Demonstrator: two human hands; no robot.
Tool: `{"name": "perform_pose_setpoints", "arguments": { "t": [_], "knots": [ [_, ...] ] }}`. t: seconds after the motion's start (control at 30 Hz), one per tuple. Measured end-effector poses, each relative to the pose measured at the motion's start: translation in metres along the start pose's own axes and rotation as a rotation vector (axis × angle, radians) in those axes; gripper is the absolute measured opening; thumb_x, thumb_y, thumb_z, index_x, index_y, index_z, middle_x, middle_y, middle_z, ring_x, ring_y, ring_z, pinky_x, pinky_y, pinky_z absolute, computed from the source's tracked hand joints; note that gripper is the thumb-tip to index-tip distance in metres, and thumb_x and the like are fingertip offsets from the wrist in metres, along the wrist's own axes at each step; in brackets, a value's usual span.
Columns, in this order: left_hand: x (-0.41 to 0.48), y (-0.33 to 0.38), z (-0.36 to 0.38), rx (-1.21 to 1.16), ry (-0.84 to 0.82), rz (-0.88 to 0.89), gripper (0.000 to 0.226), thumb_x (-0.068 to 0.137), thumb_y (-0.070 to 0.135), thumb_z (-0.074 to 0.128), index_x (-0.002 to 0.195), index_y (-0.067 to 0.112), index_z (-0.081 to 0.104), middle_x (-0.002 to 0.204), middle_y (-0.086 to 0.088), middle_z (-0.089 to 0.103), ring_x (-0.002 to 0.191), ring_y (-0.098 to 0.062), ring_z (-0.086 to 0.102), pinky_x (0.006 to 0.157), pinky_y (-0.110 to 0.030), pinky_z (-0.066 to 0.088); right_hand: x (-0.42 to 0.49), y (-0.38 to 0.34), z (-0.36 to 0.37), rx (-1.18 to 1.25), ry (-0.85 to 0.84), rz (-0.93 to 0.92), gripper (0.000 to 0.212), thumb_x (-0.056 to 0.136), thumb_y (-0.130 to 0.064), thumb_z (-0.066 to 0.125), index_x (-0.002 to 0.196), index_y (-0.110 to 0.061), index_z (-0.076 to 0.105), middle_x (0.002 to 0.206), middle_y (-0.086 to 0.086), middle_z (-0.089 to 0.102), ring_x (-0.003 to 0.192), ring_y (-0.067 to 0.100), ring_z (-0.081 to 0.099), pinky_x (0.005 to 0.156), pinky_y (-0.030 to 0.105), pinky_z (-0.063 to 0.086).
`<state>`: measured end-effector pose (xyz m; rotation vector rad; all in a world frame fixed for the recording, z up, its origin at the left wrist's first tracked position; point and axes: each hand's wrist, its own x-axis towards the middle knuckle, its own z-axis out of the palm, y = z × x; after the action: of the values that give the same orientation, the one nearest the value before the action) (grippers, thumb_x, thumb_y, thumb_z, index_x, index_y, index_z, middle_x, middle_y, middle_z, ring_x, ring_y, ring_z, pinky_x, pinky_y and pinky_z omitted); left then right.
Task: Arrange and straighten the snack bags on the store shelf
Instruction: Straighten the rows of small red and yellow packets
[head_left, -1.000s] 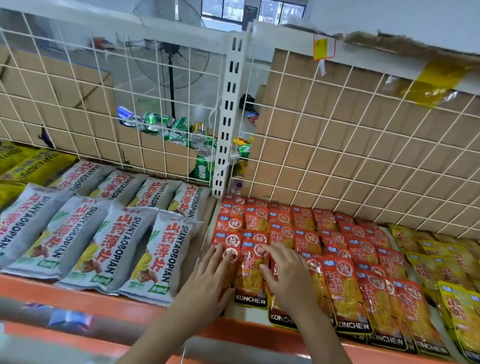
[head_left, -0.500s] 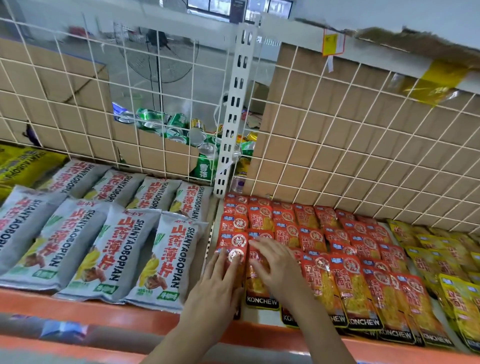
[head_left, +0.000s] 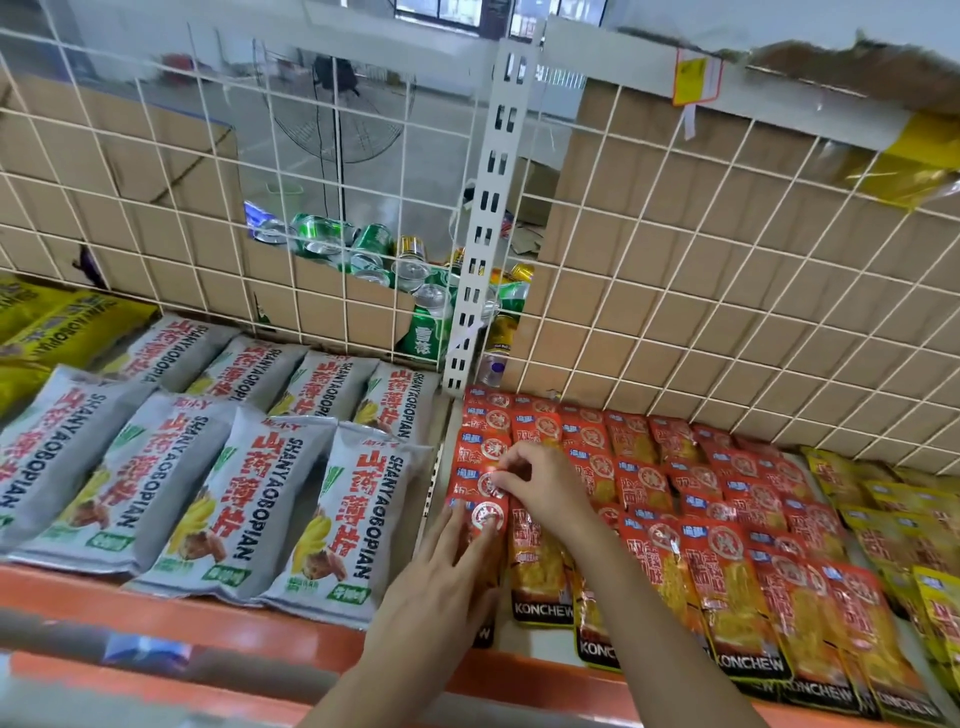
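Since the earlier frame my right hand (head_left: 540, 488) has shifted farther back along the leftmost column of red KONCHEW bags (head_left: 727, 571). Its fingers (head_left: 511, 467), then spread, are now curled and pinch the bag behind (head_left: 487, 482). My left hand (head_left: 441, 582) remains flat, fingers straight, pressing the front bag (head_left: 488, 519) of that column onto the shelf (head_left: 311, 642). I judge that the press anchors the front bag while the pinch tugs its neighbour into line. The red bags lie overlapped in rows, right of the grey SHANYAOBOPIAN bags (head_left: 218, 499). The near-right rows sit skewed.
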<state>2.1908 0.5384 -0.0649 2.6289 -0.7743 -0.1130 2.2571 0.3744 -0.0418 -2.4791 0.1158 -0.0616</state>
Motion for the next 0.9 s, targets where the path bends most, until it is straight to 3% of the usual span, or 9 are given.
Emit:
{"name": "perform_pose_setpoints", "arguments": {
  "t": [0.2, 0.3, 0.4, 0.53, 0.67, 0.8, 0.9],
  "knots": [
    [0.000, 0.002, -0.003, 0.010, -0.009, 0.011, 0.061, 0.096, 0.050, 0.030, 0.146, 0.038, -0.004, 0.156, 0.006, -0.014, 0.130, 0.001, -0.024, 0.112, -0.019, 0.017, 0.007, 0.001, 0.008, 0.065, 0.037, 0.041, 0.012, 0.082, -0.025, 0.067, 0.081, -0.013, 0.063, 0.083, -0.001, 0.066, 0.078, 0.012, 0.062, 0.072, 0.032, 0.053],
    [0.000, -0.001, 0.004, -0.019, 0.038, 0.007, 0.059, 0.095, 0.051, 0.030, 0.147, 0.038, 0.004, 0.157, 0.005, -0.006, 0.142, -0.006, -0.012, 0.110, -0.020, 0.023, 0.007, 0.003, 0.010, 0.094, 0.055, 0.051, 0.011, 0.084, -0.024, 0.065, 0.079, -0.017, 0.060, 0.082, -0.003, 0.064, 0.078, 0.011, 0.061, 0.072, 0.030, 0.053],
    [0.000, -0.002, 0.005, -0.001, 0.073, 0.007, 0.068, 0.083, 0.062, 0.012, 0.146, 0.038, 0.009, 0.157, 0.005, 0.000, 0.143, -0.009, -0.004, 0.109, -0.020, 0.027, 0.009, 0.004, 0.012, 0.086, 0.072, 0.053, 0.011, 0.086, -0.025, 0.063, 0.078, -0.019, 0.057, 0.081, -0.005, 0.061, 0.078, 0.010, 0.059, 0.070, 0.026, 0.050],
    [-0.001, 0.001, 0.001, -0.021, 0.032, -0.012, 0.059, 0.095, 0.051, 0.028, 0.146, 0.039, 0.000, 0.156, 0.009, -0.009, 0.142, -0.006, -0.013, 0.113, -0.021, 0.016, 0.012, 0.008, 0.016, 0.066, 0.083, 0.033, 0.010, 0.086, -0.025, 0.062, 0.080, -0.018, 0.058, 0.081, -0.006, 0.062, 0.077, 0.009, 0.058, 0.067, 0.022, 0.048],
    [-0.001, 0.000, 0.003, -0.020, 0.069, -0.001, 0.060, 0.092, 0.047, 0.030, 0.146, 0.039, 0.007, 0.157, 0.007, 0.000, 0.142, -0.007, -0.007, 0.112, -0.021, 0.018, 0.013, 0.012, 0.014, 0.124, 0.066, 0.001, 0.016, 0.084, -0.024, 0.065, 0.072, -0.024, 0.053, 0.072, -0.015, 0.055, 0.071, 0.001, 0.054, 0.063, 0.017, 0.041],
    [-0.001, 0.001, 0.001, -0.020, 0.060, -0.015, 0.058, 0.095, 0.045, 0.034, 0.145, 0.039, 0.004, 0.155, 0.011, -0.003, 0.142, -0.006, -0.007, 0.111, -0.020, 0.020, 0.013, 0.012, 0.015, 0.136, 0.060, 0.009, 0.018, 0.084, -0.026, 0.066, 0.071, -0.027, 0.053, 0.075, -0.013, 0.058, 0.076, 0.005, 0.058, 0.068, 0.022, 0.047],
    [-0.001, 0.003, 0.001, -0.012, 0.070, -0.026, 0.059, 0.094, 0.048, 0.034, 0.144, 0.039, 0.004, 0.154, 0.012, -0.003, 0.142, -0.006, -0.005, 0.108, -0.020, 0.028, 0.013, 0.011, 0.013, 0.154, 0.047, 0.012, 0.017, 0.083, -0.024, 0.066, 0.072, -0.025, 0.054, 0.075, -0.012, 0.059, 0.074, 0.003, 0.057, 0.064, 0.018, 0.044]
  ]
}}
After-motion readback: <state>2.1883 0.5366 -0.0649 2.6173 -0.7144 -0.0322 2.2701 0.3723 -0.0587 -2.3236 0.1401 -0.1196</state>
